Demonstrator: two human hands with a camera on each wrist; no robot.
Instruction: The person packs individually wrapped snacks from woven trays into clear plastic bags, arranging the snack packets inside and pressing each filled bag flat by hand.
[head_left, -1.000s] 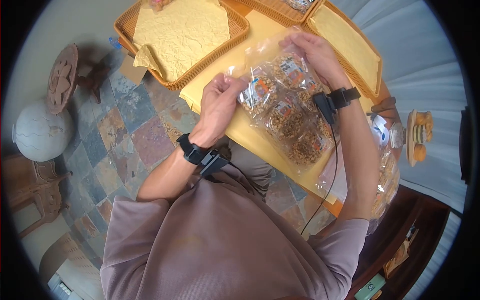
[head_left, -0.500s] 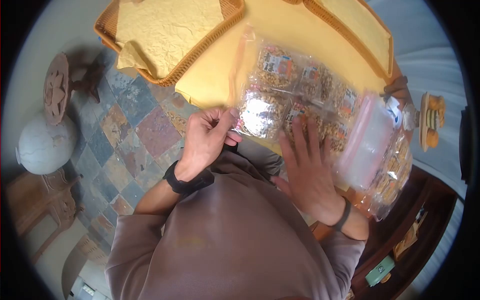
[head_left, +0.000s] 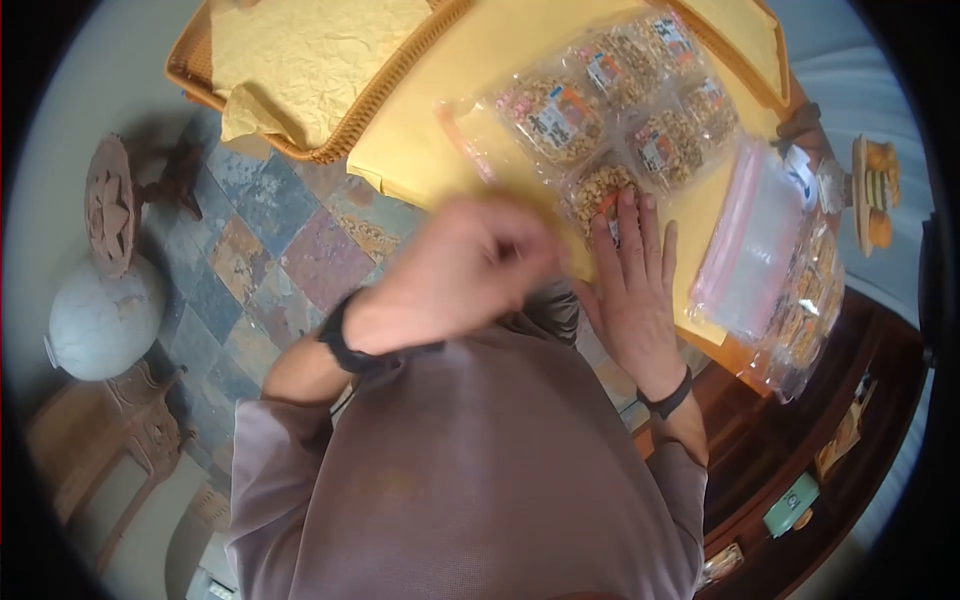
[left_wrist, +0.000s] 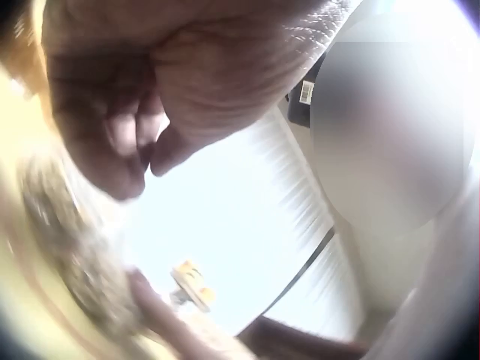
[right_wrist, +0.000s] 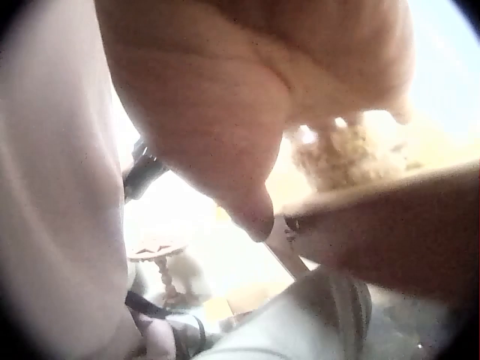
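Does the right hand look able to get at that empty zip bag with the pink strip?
Probably yes. The right hand lies flat on the snack bag, and the empty zip bag sits just beside it on the yellow table, nothing between.

A clear plastic zip bag [head_left: 610, 110] shows tan-brown nut snack packets with orange, white and pink labels, lying on a plain yellow table covering [head_left: 440, 140]. At ten o'clock a golden-brown woven wicker tray [head_left: 330, 130] is lined with crinkled yellow paper. At three o'clock lies a clear bag with a pink zip strip [head_left: 745, 235]. The stone floor [head_left: 270, 270] is a patchwork of grey, rust, purple and ochre tiles. The person's shirt [head_left: 480, 470] is plain mauve-brown.
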